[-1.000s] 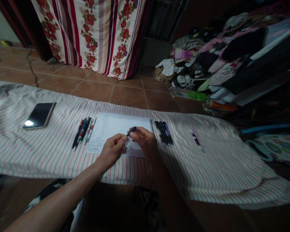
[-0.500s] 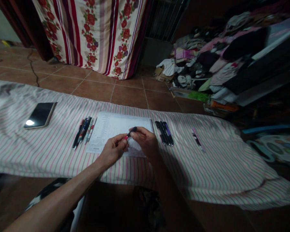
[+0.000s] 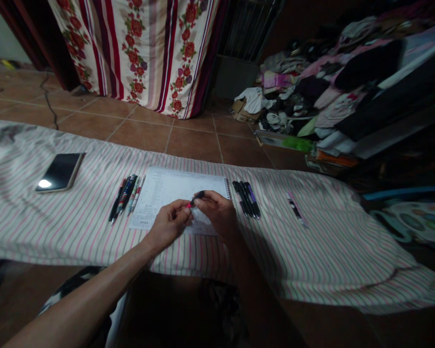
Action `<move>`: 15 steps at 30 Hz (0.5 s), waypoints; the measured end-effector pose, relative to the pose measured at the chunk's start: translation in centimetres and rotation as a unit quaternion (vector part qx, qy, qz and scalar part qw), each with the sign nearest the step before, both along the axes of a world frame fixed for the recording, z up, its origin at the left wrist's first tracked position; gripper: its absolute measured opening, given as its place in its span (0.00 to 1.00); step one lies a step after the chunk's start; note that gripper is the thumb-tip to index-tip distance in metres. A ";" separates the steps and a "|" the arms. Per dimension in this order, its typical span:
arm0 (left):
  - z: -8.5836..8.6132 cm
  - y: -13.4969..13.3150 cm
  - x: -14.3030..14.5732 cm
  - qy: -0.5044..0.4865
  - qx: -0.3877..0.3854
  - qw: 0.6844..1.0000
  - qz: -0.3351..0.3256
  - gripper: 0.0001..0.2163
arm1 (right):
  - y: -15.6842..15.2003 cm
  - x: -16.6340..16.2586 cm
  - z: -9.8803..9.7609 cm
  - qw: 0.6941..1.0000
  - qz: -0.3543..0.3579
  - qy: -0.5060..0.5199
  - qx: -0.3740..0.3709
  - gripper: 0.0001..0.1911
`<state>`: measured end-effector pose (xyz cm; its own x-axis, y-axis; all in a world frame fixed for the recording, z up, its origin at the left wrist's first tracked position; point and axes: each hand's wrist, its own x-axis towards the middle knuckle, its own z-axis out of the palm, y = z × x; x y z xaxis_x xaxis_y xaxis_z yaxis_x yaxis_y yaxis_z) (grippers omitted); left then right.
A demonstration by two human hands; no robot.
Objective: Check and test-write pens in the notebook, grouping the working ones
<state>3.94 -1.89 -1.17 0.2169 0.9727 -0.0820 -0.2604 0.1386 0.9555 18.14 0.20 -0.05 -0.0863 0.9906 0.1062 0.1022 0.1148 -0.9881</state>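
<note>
Between my two hands is a small pen (image 3: 197, 197), black with a pinkish-red part. My left hand (image 3: 171, 220) pinches its reddish end, and my right hand (image 3: 217, 210) grips the black end; the fingers hide part of it. Both hands are above a spiral notebook (image 3: 181, 186) whose open page bears print and faint marks. Left of the notebook lies a group of several pens (image 3: 125, 198). On its right side is another group of dark pens (image 3: 247, 199), one with purple on it. Farther right, a pink, black and white pen (image 3: 296, 210) lies alone.
A striped cloth (image 3: 329, 256) covers the long, low surface. A phone (image 3: 60, 172) lies on it at left. Beyond are a tiled floor (image 3: 192, 142), a floral curtain (image 3: 152, 53) and a heap of clothes (image 3: 322, 82). A paint-palette-like tray (image 3: 426, 217) is at far right.
My right-hand fingers have shifted slightly left along the pen toward my left hand, and less of its reddish part shows. Everything else stays in place.
</note>
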 end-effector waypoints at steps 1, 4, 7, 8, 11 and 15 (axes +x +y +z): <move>-0.1 0.0 0.0 0.006 0.002 1.000 -0.001 0.12 | 0.0 0.0 0.0 1.000 0.001 0.010 -0.003 0.11; -0.2 0.1 -0.1 0.026 0.012 1.000 -0.001 0.12 | 0.0 -0.1 0.0 1.000 -0.001 0.016 0.000 0.13; -0.2 0.2 -0.2 0.034 0.017 0.999 0.004 0.12 | -0.1 -0.1 0.1 1.000 0.003 -0.010 0.007 0.12; -0.1 0.2 -0.2 0.033 0.017 0.999 0.005 0.11 | -0.2 -0.1 0.2 1.000 0.006 -0.021 0.009 0.11; 0.0 0.2 -0.2 0.037 0.016 0.999 0.007 0.10 | -0.4 -0.1 0.3 0.999 0.014 -0.031 0.010 0.09; -0.1 0.1 -0.4 0.063 0.029 0.998 0.010 0.09 | -0.6 -0.2 0.6 0.999 -0.007 -0.049 -0.001 0.09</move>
<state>3.57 -1.82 -1.24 0.1897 0.9805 -0.0514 -0.1396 0.0788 0.9871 17.93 -0.36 0.50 -0.0815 0.9921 0.0958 0.1994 0.1104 -0.9737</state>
